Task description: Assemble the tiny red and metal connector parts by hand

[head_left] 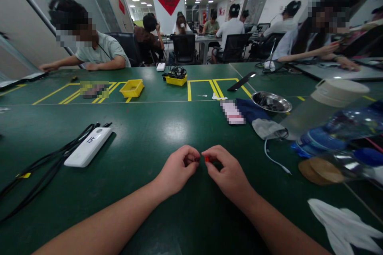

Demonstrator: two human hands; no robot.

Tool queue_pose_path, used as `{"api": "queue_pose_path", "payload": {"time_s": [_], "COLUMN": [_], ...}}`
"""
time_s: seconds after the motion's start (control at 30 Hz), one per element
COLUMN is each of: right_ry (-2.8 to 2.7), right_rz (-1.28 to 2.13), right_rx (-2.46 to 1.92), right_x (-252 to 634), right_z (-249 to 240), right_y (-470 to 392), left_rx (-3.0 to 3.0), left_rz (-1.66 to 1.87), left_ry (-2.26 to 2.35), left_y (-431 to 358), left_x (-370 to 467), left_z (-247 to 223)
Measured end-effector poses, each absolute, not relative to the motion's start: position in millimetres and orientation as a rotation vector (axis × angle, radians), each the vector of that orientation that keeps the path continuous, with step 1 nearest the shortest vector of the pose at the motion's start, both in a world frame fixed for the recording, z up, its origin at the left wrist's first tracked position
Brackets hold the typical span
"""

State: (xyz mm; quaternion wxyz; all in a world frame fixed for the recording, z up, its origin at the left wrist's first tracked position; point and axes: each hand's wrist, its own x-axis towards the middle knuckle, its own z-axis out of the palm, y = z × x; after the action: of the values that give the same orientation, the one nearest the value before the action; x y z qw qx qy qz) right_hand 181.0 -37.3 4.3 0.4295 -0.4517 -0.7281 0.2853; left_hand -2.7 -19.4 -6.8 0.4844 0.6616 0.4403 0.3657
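Note:
Both my hands rest on the green table in front of me, fingertips almost meeting. My left hand pinches a tiny dark part between thumb and fingers. My right hand pinches a tiny red part, held right beside the dark one. Whether the two parts touch is too small to tell.
A white power bank with black cables lies at the left. A metal bowl, dark cloth, a clear bottle and white paper sit at the right. Yellow trays lie farther back. Other people work at the surrounding tables.

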Motion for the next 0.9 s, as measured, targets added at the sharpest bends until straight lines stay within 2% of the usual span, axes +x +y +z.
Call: {"api": "queue_pose_path", "payload": {"time_s": [0.9], "right_ry": [-1.801], "right_rz": [0.745], "right_rx": [-1.135], "right_x": [178.3], "right_z": [6.9], "right_y": [-39.9], "left_rx": [1.752], "left_rz": [0.912], "left_ry": [1.181], "left_y": [-21.9], "left_x": [-0.6], "left_z": [2.8]}}
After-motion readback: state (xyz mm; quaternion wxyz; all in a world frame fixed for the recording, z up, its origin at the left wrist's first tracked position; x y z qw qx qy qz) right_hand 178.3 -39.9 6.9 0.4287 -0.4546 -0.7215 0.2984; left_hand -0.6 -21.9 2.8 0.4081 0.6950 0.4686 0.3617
